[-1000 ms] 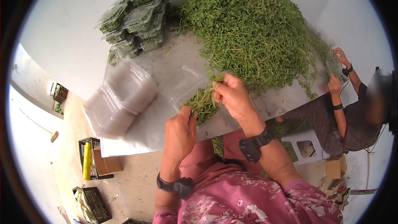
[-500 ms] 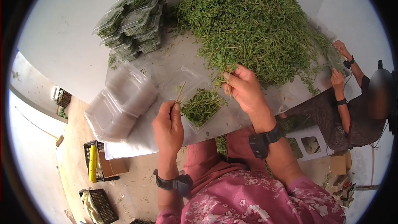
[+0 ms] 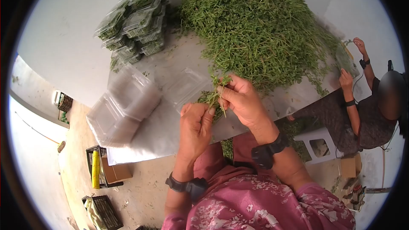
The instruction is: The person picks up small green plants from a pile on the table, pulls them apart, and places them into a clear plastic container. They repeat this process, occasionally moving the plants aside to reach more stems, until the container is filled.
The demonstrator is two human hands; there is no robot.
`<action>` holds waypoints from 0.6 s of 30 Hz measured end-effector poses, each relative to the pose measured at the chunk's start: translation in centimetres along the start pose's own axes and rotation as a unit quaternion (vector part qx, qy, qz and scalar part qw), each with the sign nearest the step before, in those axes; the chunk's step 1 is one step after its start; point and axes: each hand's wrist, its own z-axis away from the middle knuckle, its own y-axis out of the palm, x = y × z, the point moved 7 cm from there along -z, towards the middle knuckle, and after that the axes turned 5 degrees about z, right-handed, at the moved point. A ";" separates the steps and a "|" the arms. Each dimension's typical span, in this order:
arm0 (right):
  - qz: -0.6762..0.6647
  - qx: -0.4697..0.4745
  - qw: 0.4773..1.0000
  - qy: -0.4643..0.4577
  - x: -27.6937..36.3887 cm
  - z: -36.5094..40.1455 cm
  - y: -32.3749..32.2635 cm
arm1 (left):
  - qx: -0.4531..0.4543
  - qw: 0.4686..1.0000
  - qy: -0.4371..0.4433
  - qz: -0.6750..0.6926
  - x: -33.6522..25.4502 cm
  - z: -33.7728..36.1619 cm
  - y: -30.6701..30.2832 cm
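Green sprigs [image 3: 216, 91] held up btwn both hands, over the table [image 3: 165, 131], long axis approx. 12 to 6! R hand [image 3: 245, 102] has thumb & fingers clamped on them from 3 o'c.; L hand [image 3: 195, 123] looks pinched on the lower stems from 7 o'c. Both touch, so neither's nearer. See-thru lid [image 3: 188, 84] lies flat nearby at 10, nested boxes [image 3: 123, 104] at 9, filled boxes [image 3: 138, 23] further out at 10. Big heap of greens [image 3: 257, 34] at 1, co-worker's hand [image 3: 346, 79] well apart at 3.
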 end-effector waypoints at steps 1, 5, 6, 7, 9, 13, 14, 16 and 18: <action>0.013 -0.006 1.000 -0.002 0.0 0.0 -0.1 | -0.007 1.000 0.007 0.004 -0.1 0.0 -0.1; 0.021 -0.044 0.999 -0.018 -0.5 0.0 -0.8 | -0.004 0.999 0.030 -0.030 -0.9 0.6 -0.6; 0.012 -0.072 0.997 -0.023 -0.5 -0.3 -1.4 | -0.004 0.999 0.023 -0.032 -1.0 0.9 -0.9; 0.003 -0.100 0.995 -0.028 -0.5 -0.7 -2.2 | -0.005 0.999 0.017 -0.033 -1.1 1.3 -1.2; 0.038 -0.112 0.992 -0.047 0.1 -1.2 -3.4 | -0.029 0.998 0.012 -0.057 -1.0 1.6 -2.2; 0.154 -0.075 0.982 -0.083 1.9 -1.0 -1.9 | -0.113 0.986 0.004 -0.119 0.0 2.0 -5.0; 0.192 -0.067 0.975 -0.094 2.1 -0.9 -1.0 | -0.135 0.983 0.004 -0.124 0.3 1.9 -5.6; 0.301 -0.049 0.944 -0.128 1.7 -0.7 0.0 | -0.183 0.978 0.000 -0.104 0.0 1.6 -6.3; 0.425 -0.017 0.866 -0.262 2.5 -0.1 2.0 | -0.180 0.976 0.006 -0.118 -0.6 1.2 -6.6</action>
